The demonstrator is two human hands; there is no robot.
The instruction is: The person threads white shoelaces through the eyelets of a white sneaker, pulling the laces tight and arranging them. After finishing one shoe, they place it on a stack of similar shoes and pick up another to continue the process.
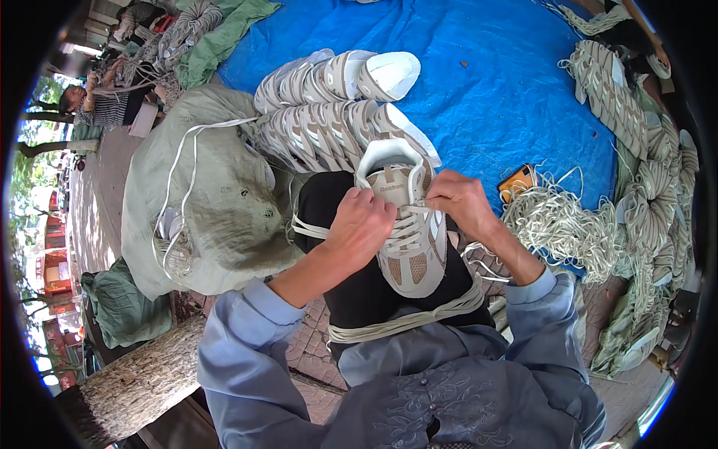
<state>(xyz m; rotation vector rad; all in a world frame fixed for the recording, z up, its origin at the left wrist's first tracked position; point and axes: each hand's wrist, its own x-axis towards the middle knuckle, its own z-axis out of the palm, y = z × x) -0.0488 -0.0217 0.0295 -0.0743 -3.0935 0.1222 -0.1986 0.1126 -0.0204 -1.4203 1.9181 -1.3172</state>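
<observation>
A beige and white sneaker [415, 275] rests on my dark-trousered lap, its toe toward me and its padded collar away. Pale shoelace [404, 233] runs crosswise through its lower eyelets. My left hand [363, 224] is closed at the left side of the tongue, pinching lace near the upper eyelets. On the opposite side, my right hand [460, 200] has thumb and forefinger pressed together on the lace by the upper eyelets. The left fingertips are partly hidden behind the knuckles. A bundle of pale laces [411, 322] lies across my thighs.
Two rows of nested sneakers [307, 135] stand on a blue tarp [493, 82]. A loose lace heap [561, 224] lies right, beside an orange phone-like object [516, 182]. More shoes [651, 179] line the far right. Left are a large sack [217, 165], a log [142, 378] and another person [112, 112].
</observation>
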